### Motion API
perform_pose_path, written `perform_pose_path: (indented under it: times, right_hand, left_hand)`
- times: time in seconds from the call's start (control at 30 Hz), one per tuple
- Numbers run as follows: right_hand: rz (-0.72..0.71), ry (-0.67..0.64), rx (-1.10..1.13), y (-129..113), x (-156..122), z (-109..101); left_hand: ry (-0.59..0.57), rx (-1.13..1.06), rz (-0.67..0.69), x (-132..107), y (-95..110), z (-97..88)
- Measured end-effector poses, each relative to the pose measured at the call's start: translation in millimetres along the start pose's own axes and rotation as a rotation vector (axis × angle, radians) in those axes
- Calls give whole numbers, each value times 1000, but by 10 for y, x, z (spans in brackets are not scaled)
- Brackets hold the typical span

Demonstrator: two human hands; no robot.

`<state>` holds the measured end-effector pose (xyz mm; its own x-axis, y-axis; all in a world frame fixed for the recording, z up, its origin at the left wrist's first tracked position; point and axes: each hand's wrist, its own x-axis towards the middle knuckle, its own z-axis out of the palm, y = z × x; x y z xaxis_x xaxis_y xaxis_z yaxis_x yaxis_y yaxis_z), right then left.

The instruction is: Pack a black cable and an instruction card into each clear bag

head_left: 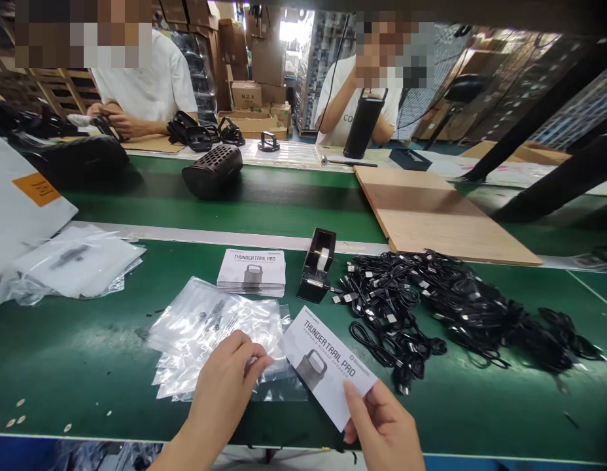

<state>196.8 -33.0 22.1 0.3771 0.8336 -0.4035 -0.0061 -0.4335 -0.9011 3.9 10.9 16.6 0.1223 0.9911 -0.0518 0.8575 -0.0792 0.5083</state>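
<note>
My right hand pinches the lower right corner of a white Thunder Trail Pro leaflet, which is tilted over the table's front part. My left hand is closed, thumb and fingertips together on the edge of a clear plastic bag. That bag lies at the right of a fanned pile of clear plastic bags with small print. Behind them sits a neat stack of the same leaflets. Right of the stack stands a black tape dispenser with a roll in it.
Bundled black USB cables cover the right side. At left lie more plastic packaging and a large white bag. Beyond are a black speaker, a wooden board and two co-workers; one holds a cylindrical speaker.
</note>
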Motion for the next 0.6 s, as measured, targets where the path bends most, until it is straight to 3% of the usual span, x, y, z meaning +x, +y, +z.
perform_pose_path:
  times: [0.6]
  right_hand:
    - [-9, -114, 3, 148, -27, 26]
  left_hand:
    - [158, -63, 94, -22, 30, 27]
